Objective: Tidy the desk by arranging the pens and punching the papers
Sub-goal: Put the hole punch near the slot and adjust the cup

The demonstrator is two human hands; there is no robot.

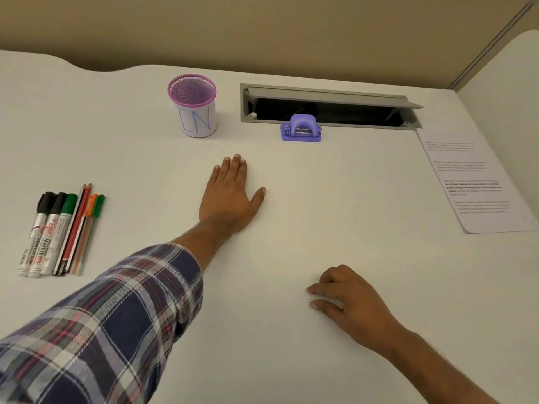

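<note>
White desk (320,214), hands (230,196) flat, empty.

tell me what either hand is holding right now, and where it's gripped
Nothing is held. The left hand lies flat on the desk; the right hand rests curled, empty.

Before me spreads a plain white desk (335,228). Near its far edge a long grey cable hatch (326,107) is set into the surface, its flap (335,96) propped open over a dark slot. Behind it rises a beige partition wall (262,30), meeting a white side panel (507,74) at my right
</note>
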